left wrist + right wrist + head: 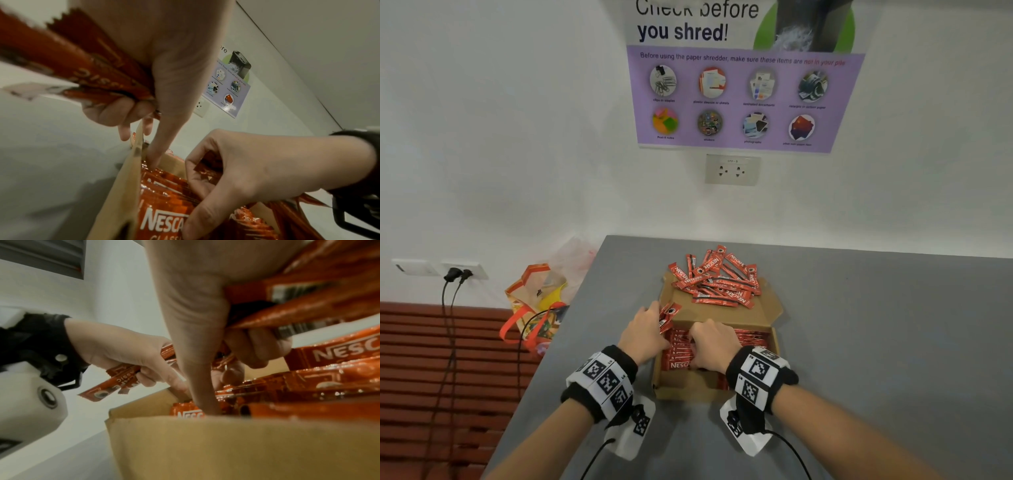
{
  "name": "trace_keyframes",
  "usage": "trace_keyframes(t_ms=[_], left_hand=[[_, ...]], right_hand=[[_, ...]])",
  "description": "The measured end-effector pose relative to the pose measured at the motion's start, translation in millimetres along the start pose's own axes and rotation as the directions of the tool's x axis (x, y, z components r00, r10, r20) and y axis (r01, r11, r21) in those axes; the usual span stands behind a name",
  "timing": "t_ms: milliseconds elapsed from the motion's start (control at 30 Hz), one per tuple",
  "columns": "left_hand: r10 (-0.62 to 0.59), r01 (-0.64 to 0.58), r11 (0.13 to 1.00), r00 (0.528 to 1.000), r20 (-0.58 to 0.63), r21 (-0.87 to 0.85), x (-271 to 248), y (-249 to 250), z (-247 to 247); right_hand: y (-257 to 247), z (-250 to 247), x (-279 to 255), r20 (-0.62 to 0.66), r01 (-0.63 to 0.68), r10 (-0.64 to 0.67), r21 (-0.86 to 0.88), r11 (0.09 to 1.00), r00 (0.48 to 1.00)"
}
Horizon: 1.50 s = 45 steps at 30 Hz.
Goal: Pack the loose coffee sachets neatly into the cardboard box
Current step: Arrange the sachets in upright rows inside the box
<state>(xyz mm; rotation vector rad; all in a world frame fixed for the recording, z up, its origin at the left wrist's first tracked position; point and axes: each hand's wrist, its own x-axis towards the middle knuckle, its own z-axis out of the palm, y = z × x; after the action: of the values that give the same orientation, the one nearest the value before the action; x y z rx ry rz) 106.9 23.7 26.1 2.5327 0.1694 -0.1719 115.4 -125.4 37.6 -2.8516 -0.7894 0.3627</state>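
An open cardboard box [688,389] sits on the grey table, with red sachets [681,356] lined up inside. A loose pile of sachets [717,281] lies on its opened lid at the back. My left hand [643,329] is at the box's left wall and grips a few sachets [92,73], one straight finger [160,146] reaching down into the box. My right hand [710,342] is inside the box, curled round a bundle of sachets [298,305], its thumb [201,386] pressing down among the packed row. The box's brown wall [226,451] fills the right wrist view.
The table [876,359] ends at a left edge close to my left arm. Beyond that edge stand a colourful bag [537,301] and plugged-in cables [457,274]. A wall with a socket [732,169] and a poster rises behind the table.
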Motion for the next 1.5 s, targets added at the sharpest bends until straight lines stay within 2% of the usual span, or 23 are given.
trace_keyframes(t_ms=[200,300,433,533,600,667,767,833,900,967,1067,1133,1267,1400,1500], left_hand=[[0.016,-0.016,1.0,1.0,0.001,0.0,4,-3,2],[0.039,-0.04,0.999,0.997,-0.062,-0.013,3,-1,0],[0.076,-0.086,0.995,0.984,-0.162,-0.051,-1,5,-10],[0.179,-0.209,0.963,0.969,-0.173,-0.173,-10,21,-15],[0.241,-0.257,0.939,0.966,-0.093,-0.228,-16,34,-15],[0.302,-0.273,0.915,0.951,0.058,-0.297,-20,46,-13],[0.472,-0.323,0.798,0.86,0.194,-0.51,-29,65,-10],[0.491,-0.265,0.741,0.841,0.228,-0.617,-32,73,-9],[0.441,-0.151,0.715,0.855,0.273,-0.683,-36,76,-10],[0.389,-0.07,0.693,0.875,0.29,-0.717,-37,73,-8],[0.383,-0.071,0.676,0.884,0.268,-0.733,-37,68,-7],[0.391,-0.042,0.651,0.874,0.287,-0.758,-38,67,-8],[0.37,-0.018,0.655,0.879,0.3,-0.755,-37,68,-7],[0.358,0.019,0.613,0.885,0.299,-0.79,-36,74,-9],[0.328,-0.057,0.681,0.915,0.235,-0.73,-31,74,-10]], right_hand=[[-1,-1,2,0.02,0.014,-0.014,-0.013,1.0,1.0],[0,-6,2,0.03,0.006,-0.007,0.037,0.999,1.0],[9,-34,0,-0.023,-0.027,0.035,0.286,0.958,0.999],[20,-64,-2,-0.153,-0.012,0.093,0.462,0.887,0.984],[25,-78,-2,-0.294,0.032,0.158,0.55,0.834,0.943],[28,-85,1,-0.414,0.084,0.234,0.62,0.78,0.88],[22,-84,4,-0.51,0.151,0.325,0.688,0.71,0.796],[17,-80,5,-0.552,0.2,0.356,0.709,0.677,0.754],[15,-76,6,-0.571,0.239,0.382,0.731,0.639,0.726],[15,-73,5,-0.561,0.295,0.393,0.774,0.56,0.728],[14,-70,-1,-0.53,0.354,0.362,0.82,0.45,0.767],[13,-68,-7,-0.524,0.373,0.325,0.825,0.425,0.788],[20,-69,-15,-0.486,0.381,0.287,0.855,0.352,0.825],[20,-61,-20,-0.502,0.375,0.259,0.83,0.414,0.825],[17,-54,-26,-0.516,0.387,0.207,0.805,0.45,0.831]])
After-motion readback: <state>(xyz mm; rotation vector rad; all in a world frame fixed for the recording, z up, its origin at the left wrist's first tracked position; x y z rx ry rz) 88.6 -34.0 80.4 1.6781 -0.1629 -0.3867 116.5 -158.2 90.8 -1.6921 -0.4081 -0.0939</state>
